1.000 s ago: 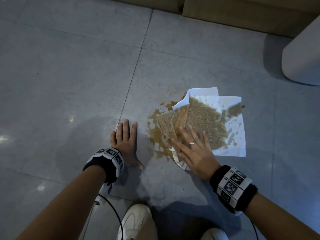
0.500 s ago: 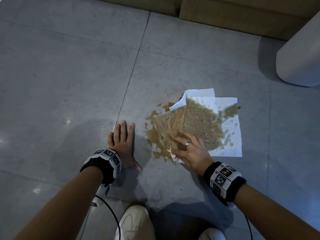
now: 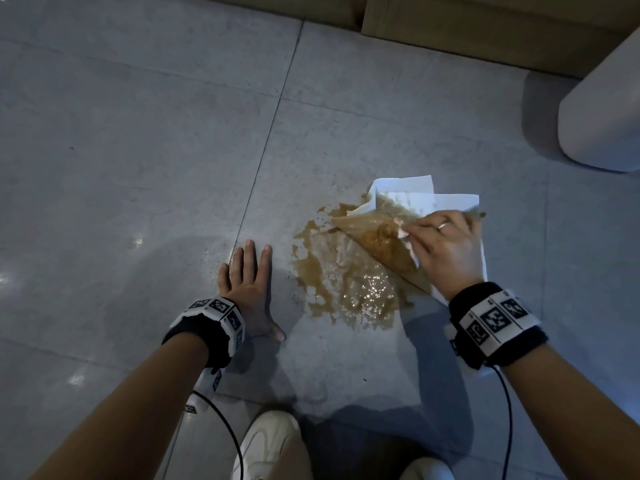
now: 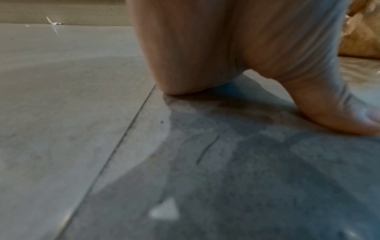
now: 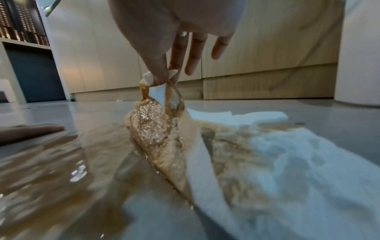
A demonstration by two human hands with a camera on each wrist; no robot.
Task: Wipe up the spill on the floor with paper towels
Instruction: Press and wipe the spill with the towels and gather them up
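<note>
A brown spill (image 3: 341, 284) (image 5: 51, 162) lies wet and shiny on the grey tile floor (image 3: 138, 150). White paper towels (image 3: 415, 195) (image 5: 287, 154), soaked brown across much of their middle, lie over its right side. My right hand (image 3: 446, 247) (image 5: 164, 78) pinches a soaked corner of the towels between thumb and forefinger and holds it folded up off the floor. My left hand (image 3: 247, 282) (image 4: 236, 56) rests flat on the tile just left of the spill, fingers straight.
A white rounded bin or appliance (image 3: 602, 109) stands at the back right. Wooden cabinet bases (image 3: 467, 32) run along the far edge. My white shoes (image 3: 266, 445) are at the bottom, with wrist cables trailing beside them.
My right hand went from pressing flat on the towels to pinching their near-left corner, then lifted and folded it rightward, uncovering wet spill. The left hand stayed put.
</note>
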